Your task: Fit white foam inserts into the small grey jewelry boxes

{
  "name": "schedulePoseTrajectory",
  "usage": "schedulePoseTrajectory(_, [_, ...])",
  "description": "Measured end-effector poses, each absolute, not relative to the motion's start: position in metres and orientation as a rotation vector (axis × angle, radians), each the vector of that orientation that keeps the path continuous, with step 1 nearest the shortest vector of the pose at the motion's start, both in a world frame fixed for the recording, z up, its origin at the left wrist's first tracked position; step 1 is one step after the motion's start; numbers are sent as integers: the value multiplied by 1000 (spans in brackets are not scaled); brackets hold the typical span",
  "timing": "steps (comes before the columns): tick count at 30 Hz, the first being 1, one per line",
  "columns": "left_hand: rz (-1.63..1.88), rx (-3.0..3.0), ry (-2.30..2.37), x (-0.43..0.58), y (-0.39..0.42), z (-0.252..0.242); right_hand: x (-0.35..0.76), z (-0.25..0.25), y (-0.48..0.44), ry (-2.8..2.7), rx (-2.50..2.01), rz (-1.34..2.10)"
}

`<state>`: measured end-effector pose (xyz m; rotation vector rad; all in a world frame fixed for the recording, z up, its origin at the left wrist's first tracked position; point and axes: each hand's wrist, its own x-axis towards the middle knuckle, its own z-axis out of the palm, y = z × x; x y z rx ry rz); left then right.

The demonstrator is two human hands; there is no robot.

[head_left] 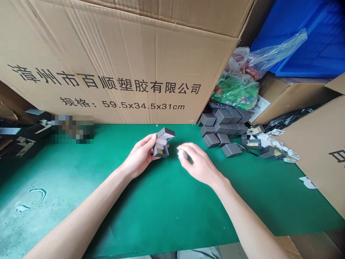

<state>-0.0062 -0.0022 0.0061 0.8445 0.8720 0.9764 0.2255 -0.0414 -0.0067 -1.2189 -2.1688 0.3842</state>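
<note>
The bare left forearm [81,212] and right forearm [242,219] reach up from the bottom of the head view, converging toward the middle. The left hand [140,156] is turned on its side, fingers curled and thumb on top, gripping something small. The right hand [199,163] arches palm down just beside it, wrist slightly bent, its fingertips [183,149] bunched into a pinch. The two hands do not touch.
</note>
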Motion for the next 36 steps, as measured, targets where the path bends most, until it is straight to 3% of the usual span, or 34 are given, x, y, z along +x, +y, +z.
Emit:
schedulePoseTrajectory(7, [919, 785, 895, 1, -9, 8, 214, -5, -46, -2084, -1082, 423])
schedulePoseTrajectory(16, [783, 803, 889, 2, -15, 10, 219, 3, -48, -2110, -1245, 557])
schedulePoseTrajectory(36, [742, 876, 822, 0, -17, 8, 219, 5, -50, -2151, -1326, 520])
